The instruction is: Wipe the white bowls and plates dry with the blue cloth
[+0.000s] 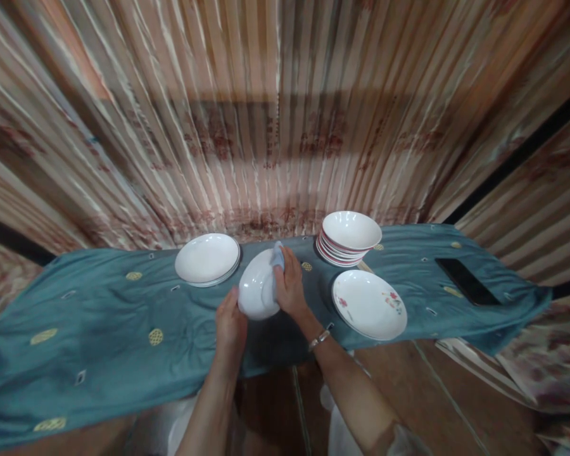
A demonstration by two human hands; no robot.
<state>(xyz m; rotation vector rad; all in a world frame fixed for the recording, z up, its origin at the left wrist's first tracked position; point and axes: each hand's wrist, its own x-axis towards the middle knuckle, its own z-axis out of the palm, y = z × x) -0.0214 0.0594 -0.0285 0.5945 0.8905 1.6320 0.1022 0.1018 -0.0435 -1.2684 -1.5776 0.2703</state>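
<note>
A white bowl [257, 288] is tilted on its side above the table's front half, its outer side and foot ring facing me. My left hand [231, 318] grips its lower left rim, closed on it. In my right hand [291, 282] is a light blue cloth [278, 256], pinched and pressed against the bowl's right side. Left of the bowl lies a small stack of white plates [208, 258]. Off to the right stand stacked white bowls [351, 231] with red rims, and nearer me a stack of flower-patterned plates [370, 305].
A teal cloth with yellow motifs [109, 316] covers the table. A black phone [466, 280] lies near its right end. Pleated, patterned curtains [275, 139] hang right behind the table, and dark poles [522, 155] slant at the sides. Brown floor tiles [408, 380] show below.
</note>
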